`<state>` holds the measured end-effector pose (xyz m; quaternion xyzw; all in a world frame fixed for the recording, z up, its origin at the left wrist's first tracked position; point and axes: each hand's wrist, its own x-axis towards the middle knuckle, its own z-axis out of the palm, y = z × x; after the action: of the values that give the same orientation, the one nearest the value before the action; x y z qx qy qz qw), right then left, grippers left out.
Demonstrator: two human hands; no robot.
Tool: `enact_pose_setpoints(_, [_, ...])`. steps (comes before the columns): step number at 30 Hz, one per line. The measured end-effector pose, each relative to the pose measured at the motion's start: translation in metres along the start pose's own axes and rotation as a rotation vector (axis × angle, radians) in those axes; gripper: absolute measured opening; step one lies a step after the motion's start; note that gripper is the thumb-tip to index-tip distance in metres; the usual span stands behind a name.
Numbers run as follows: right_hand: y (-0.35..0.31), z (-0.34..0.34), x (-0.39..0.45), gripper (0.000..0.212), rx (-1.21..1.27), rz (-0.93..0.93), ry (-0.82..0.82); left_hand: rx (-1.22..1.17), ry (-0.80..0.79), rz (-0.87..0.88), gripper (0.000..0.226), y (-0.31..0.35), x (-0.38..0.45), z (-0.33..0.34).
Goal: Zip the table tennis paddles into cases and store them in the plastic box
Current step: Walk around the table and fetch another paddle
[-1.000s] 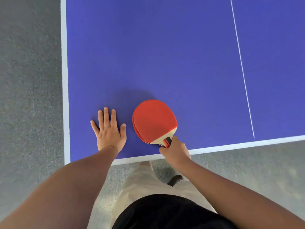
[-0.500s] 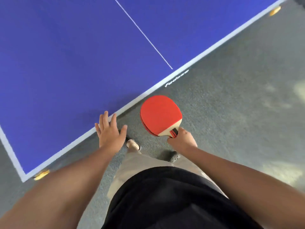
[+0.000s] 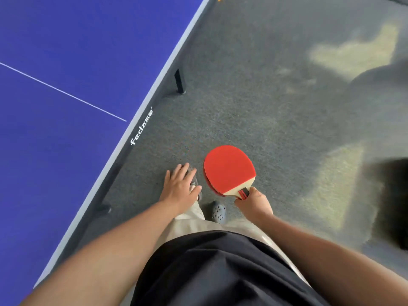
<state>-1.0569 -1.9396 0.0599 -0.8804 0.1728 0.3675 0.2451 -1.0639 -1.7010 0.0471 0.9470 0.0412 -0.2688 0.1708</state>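
Beside the blue table, on its floor side, we stand on grey carpet with both hands out in front of us. Our right hand curls its fingers round the handle of the paddles; red rubber faces up, and a second red rim peeks out beneath the blade, so we seem to hold two stacked together. They hang in the air over the carpet, well apart from the table's edge. Our left hand is spread flat with straight fingers, holding nothing, and lies between the table's edge and the paddles.

That pale edge runs diagonally away from us, with white lettering on the dark side panel just below it. A dark table leg stands on the carpet farther along the edge. Past the paddles, away from the table, the carpet stretches wide, with pale sunlit patches and a blurred dark shape at the far side. Below our hands we see a grey perforated shoe.
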Motion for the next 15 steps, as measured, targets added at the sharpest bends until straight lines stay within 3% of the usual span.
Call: enact_pose_setpoints(15, [-0.080, -0.124, 0.128, 0.027, 0.069, 0.147, 0.102, 0.073, -0.149, 0.114, 0.065, 0.045, 0.205, -0.103])
